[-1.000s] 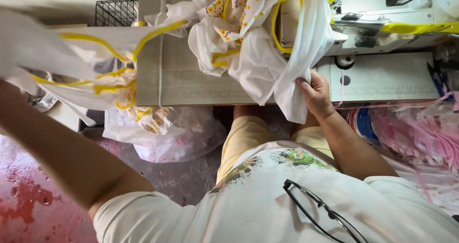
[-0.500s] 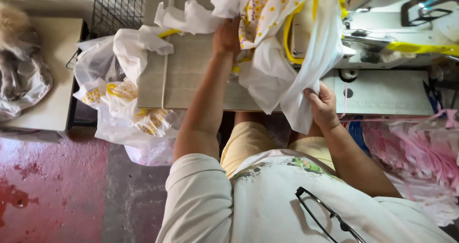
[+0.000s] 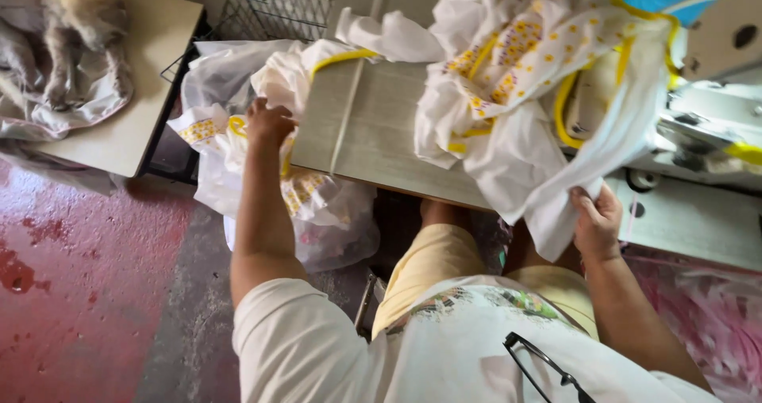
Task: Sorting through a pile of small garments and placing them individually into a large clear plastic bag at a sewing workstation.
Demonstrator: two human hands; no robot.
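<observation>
The white garment with yellow trim (image 3: 540, 109) lies heaped on the sewing table (image 3: 373, 133), and my right hand (image 3: 597, 222) pinches its hanging edge. My left hand (image 3: 268, 124) closes on a piece in the plastic bag (image 3: 238, 145) beside the table. I judge I'm fetching a piece; lifting it calls for a firm grasp.

left hand (image 3: 268, 122) now at clear bag (image 3: 238, 145)

White garment with yellow trim and yellow dot print (image 3: 524, 94), crumpled in a heap at the worktop's near right edge, lower hem draped over it, similar white-and-yellow pieces (image 3: 238, 141) bundled off the left edge
</observation>
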